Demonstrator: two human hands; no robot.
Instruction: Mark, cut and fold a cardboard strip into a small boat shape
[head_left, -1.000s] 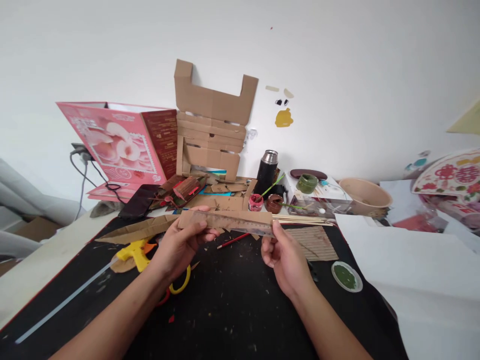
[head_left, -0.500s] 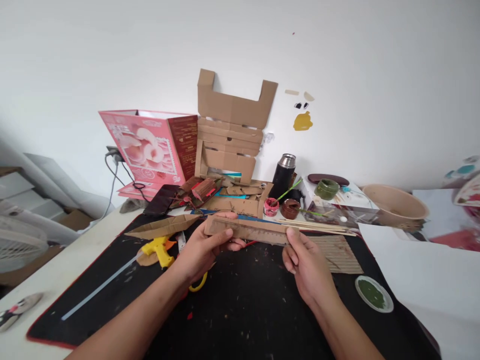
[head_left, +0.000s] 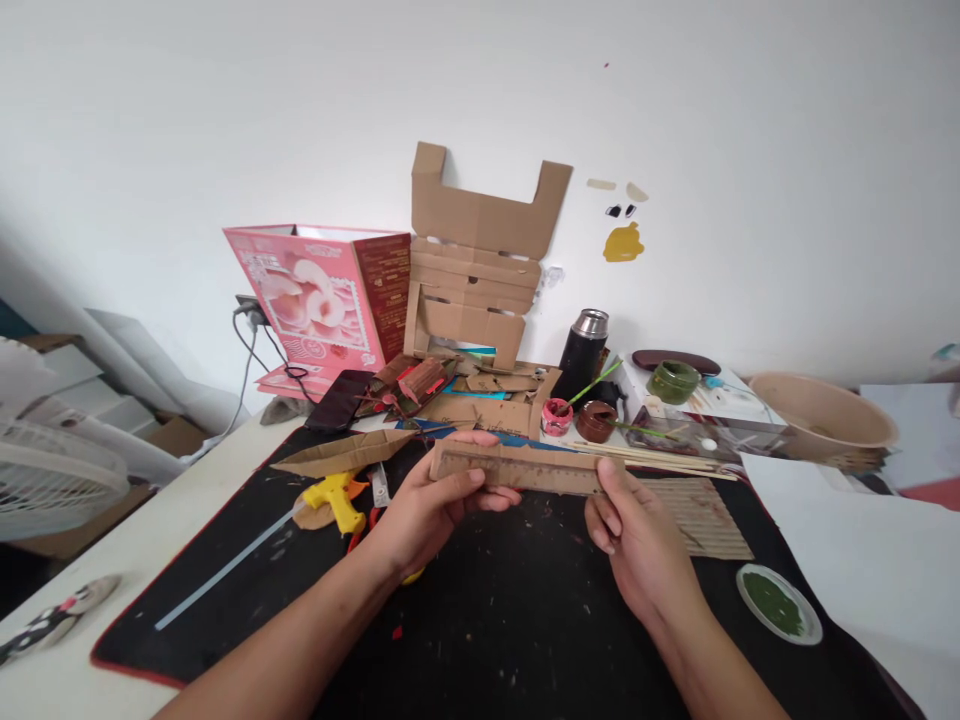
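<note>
Between my two hands is a clear ruler (head_left: pixel 517 473) laid against a narrow cardboard strip (head_left: pixel 559 457), both held level above the black mat. My left hand (head_left: pixel 442 495) pinches the left end, thumb in front and fingers behind. At the right end, my right hand (head_left: pixel 626 515) grips both pieces between thumb and bent fingers. Left of my left hand lies a yellow glue gun (head_left: pixel 337 500) with a long glue stick (head_left: pixel 225 570) in its back. Scissors, mostly hidden, lie under my left wrist. A corrugated cardboard piece (head_left: pixel 709 518) rests beyond my right hand.
A black mat (head_left: pixel 495 620) covers the table. A folded cardboard sheet (head_left: pixel 480 260) and a pink box (head_left: pixel 315 300) stand at the back. A thermos (head_left: pixel 583 355), paint jars (head_left: pixel 598 420), wooden sticks (head_left: pixel 660 460) and a lid of green paint (head_left: pixel 776 605) are to the right.
The whole scene has shifted right in view as my head turned slightly left. The ruler's markings show more clearly now. Both hands keep their hold on the ruler and strip.
</note>
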